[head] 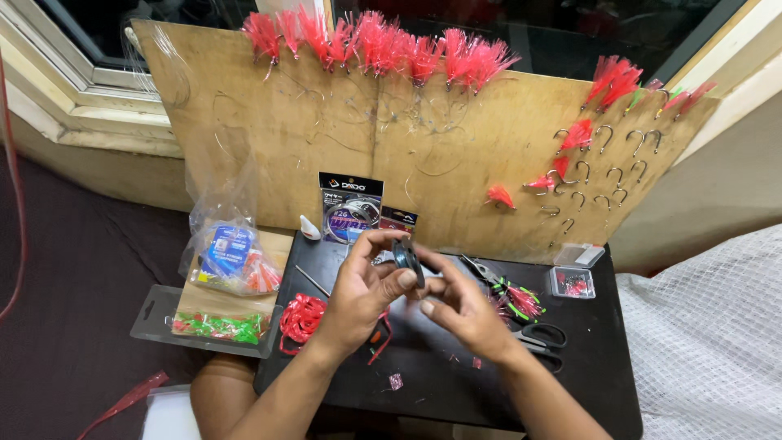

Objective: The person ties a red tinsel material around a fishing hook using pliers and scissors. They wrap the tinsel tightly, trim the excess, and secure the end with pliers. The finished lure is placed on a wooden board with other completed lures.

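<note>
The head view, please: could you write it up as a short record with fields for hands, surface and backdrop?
view: head camera, looking down
left hand: holds a small dark spool upright between thumb and fingers
right hand: fingertips at the spool's lower edge
surface: black board with scissors, pliers, red cord, small clear box
backdrop: plywood sheet with pink feathered lures along the top and bare hooks at the right

Cream-framed window [73,77] behind a leaning plywood board [326,147], dark, possibly carpeted floor [65,326], black tabletop [586,358].
</note>
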